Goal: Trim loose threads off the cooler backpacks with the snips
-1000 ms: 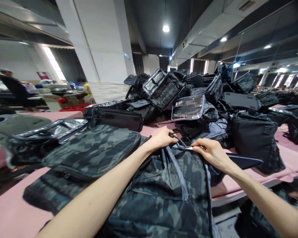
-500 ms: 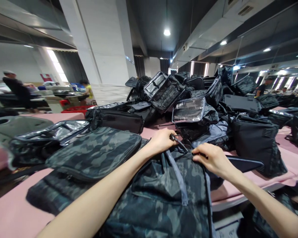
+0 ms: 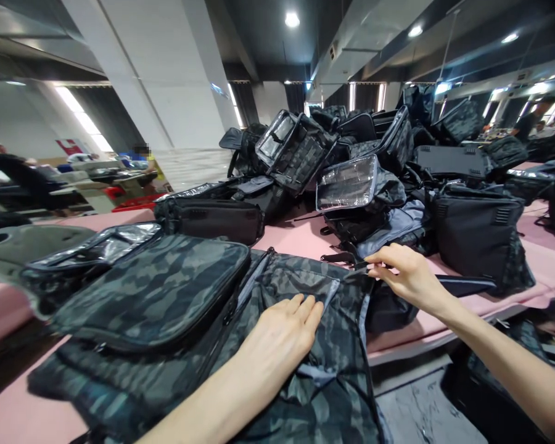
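Observation:
A dark camouflage fabric bag (image 3: 333, 401) lies partly unfolded on the pink-covered table, its grey binding and dark zip edges showing. My left hand (image 3: 291, 324) rests palm down on its fabric, fingers stretched forward and holding nothing. At the bag's far right corner, my right hand (image 3: 402, 274) pinches the dark edge between thumb and fingers. Just beyond that pinch are black straps (image 3: 345, 256). To the left, a padded camouflage flap (image 3: 161, 290) with a zip round its rim lies on the same bag or one beneath it; which one I cannot tell.
A heap of black and camouflage bags (image 3: 300, 148), some with silvery lining, covers the table's far side. A black bag (image 3: 481, 231) stands at right. The pink table (image 3: 287, 237) has its front edge at lower right. A white pillar (image 3: 143, 80) rises behind; people are in the background.
My left hand has let go of a thin dark item at the bag's far edge and come back flat onto the fabric. My right hand still pinches the corner, slightly higher in view.

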Demonstrator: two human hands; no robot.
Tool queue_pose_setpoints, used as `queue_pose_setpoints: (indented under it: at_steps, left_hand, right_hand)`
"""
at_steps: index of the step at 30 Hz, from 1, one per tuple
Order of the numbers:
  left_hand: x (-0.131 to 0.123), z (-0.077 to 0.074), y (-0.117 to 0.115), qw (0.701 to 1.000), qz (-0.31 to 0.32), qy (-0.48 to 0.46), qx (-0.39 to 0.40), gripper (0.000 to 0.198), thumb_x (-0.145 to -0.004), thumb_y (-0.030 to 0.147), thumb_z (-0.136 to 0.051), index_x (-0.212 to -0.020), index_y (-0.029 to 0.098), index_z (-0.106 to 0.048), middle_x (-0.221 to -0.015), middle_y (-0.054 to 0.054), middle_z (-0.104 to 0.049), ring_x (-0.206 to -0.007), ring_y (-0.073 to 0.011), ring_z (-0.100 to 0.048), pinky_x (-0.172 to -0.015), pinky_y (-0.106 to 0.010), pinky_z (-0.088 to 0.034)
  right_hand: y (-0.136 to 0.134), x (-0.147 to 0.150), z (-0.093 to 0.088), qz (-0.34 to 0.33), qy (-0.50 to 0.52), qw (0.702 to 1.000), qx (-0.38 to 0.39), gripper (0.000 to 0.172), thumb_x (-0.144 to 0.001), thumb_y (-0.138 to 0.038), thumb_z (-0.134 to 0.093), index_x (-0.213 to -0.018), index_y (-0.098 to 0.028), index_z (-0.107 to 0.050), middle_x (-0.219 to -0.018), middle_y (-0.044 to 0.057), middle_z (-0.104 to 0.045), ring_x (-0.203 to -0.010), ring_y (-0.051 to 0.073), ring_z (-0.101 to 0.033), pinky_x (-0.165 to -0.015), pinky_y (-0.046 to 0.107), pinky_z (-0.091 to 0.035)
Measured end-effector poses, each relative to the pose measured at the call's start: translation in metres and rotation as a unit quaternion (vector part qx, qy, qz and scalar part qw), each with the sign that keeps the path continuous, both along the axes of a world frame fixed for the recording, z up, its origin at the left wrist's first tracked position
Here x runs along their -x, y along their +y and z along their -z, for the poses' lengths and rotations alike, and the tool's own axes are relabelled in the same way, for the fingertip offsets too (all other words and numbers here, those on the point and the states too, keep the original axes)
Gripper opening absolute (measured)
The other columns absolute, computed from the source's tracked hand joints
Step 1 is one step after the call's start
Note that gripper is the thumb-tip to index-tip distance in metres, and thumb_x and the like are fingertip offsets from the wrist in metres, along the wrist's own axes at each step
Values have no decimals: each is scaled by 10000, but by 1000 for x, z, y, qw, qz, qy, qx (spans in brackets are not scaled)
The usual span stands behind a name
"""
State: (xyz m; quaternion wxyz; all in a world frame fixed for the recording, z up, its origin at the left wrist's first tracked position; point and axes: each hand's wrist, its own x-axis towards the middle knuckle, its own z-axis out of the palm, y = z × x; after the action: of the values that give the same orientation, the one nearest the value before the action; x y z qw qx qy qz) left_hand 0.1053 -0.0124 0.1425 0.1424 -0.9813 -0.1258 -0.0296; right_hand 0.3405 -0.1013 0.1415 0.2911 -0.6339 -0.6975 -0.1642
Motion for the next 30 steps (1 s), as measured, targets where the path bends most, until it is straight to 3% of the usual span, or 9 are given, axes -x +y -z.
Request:
queue_pose_setpoints:
  at_steps: [4, 7, 9, 11, 15, 18, 21, 24, 30]
  left_hand:
    - [2, -5, 0, 1000, 5, -6, -1, 401, -802, 68, -434, -1175, 172, -537, -1199, -121, -587, -1086, -244, -557, -922, -389, -430]
    - [16, 0, -4, 992, -45, -115, -28, 387, -824, 219, -479, -1208, 247, -515, -1259, -103, -545, -1196, -334, -447, -967, -571, -333]
    - [28, 11, -10, 975, -102, -192, -51, 455, -803, 302, -509, -1249, 219, -480, -1333, -136, -465, -1254, -392, -348, -937, -609, -340]
    - [34, 25, -16, 970, -90, -219, -48, 438, -803, 286, -490, -1217, 142, -502, -1311, -163, -480, -1246, -363, -374, -945, -538, -388]
    - [31, 39, -24, 984, 22, -177, 9, 298, -805, 173, -439, -1054, 98, -584, -1158, -124, -611, -1150, -244, -508, -990, -390, -410]
    - [26, 34, -25, 987, 19, -158, 34, 313, -789, 118, -437, -1070, 92, -574, -1179, -124, -600, -1165, -222, -500, -995, -357, -411]
    - [24, 29, -23, 986, 15, -162, 39, 322, -784, 101, -439, -1076, 87, -575, -1168, -132, -606, -1165, -224, -501, -994, -359, -414]
    - [24, 29, -21, 985, 17, -164, 43, 307, -771, 103, -455, -1044, 77, -593, -1148, -146, -615, -1138, -246, -523, -981, -384, -426]
    - [25, 24, -23, 984, 11, -167, 57, 310, -734, 75, -476, -1016, 98, -602, -1128, -140, -626, -1115, -241, -542, -967, -387, -441]
  right_hand:
    - [3, 4, 9, -16, -4, 1000, 8, 130, -846, -291, -528, -864, -213, -631, -787, 28, -637, -739, 164, -521, -666, 278, -354]
    - [9, 7, 15, -29, 130, 991, 14, 156, -847, -313, -513, -844, -215, -634, -792, 23, -638, -724, 152, -545, -634, 257, -383]
    - [15, 7, 16, -34, 237, 971, 14, 169, -836, -327, -512, -861, -210, -631, -813, 18, -642, -731, 148, -564, -620, 246, -405]
    - [22, 6, 13, -46, 304, 951, 10, 170, -813, -323, -522, -867, -199, -627, -812, 12, -642, -738, 150, -573, -633, 247, -422]
    - [34, 6, 7, -73, 360, 930, -12, 174, -774, -313, -539, -853, -180, -621, -802, 13, -645, -749, 157, -584, -667, 262, -443]
    - [25, 8, 8, -53, 318, 946, -16, 204, -787, -316, -533, -928, -190, -610, -861, 26, -646, -784, 170, -588, -685, 277, -449]
    - [0, 11, 14, -42, 188, 981, 1, 308, -764, -261, -584, -1070, -222, -573, -962, 38, -626, -843, 180, -577, -726, 284, -437]
    - [-20, 18, 22, -34, 93, 995, -7, 250, -771, -107, -516, -978, -209, -610, -867, 30, -614, -784, 154, -569, -682, 250, -416]
    - [-6, 40, 31, 71, -47, 993, -81, 261, -746, -23, -485, -855, -199, -644, -800, 19, -617, -680, 124, -536, -594, 230, -344]
